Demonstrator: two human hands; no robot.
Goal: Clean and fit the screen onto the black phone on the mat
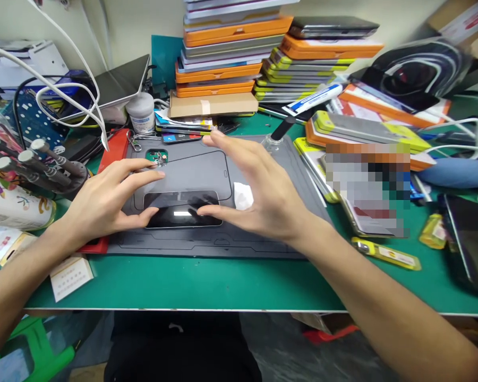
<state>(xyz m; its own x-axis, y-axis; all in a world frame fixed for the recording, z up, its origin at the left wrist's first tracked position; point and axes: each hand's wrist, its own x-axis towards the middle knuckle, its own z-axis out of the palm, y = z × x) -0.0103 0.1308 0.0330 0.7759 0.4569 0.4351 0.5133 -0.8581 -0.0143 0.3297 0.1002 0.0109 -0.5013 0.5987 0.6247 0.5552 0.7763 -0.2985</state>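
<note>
A black phone (pixel 179 212) lies screen up on a grey work mat (pixel 207 241) on the green table. My left hand (pixel 103 199) rests on the mat at the phone's left end, fingers stretched out, thumb touching the phone's edge. My right hand (pixel 258 191) hovers at the phone's right end, fingers spread, thumb tip on the screen. Behind the phone lies a flat grey panel (pixel 195 170). A small green circuit part (pixel 156 157) sits by my left fingertips. A white wipe (pixel 242 195) lies under my right palm.
Stacks of orange and grey boxes (pixel 223 48) rise at the back. Screwdrivers in a holder (pixel 32 159) stand at the left with white cables (pixel 63 90). A white jar (pixel 141 112) is behind the mat. Phone cases and a yellow bottle (pixel 432 232) crowd the right.
</note>
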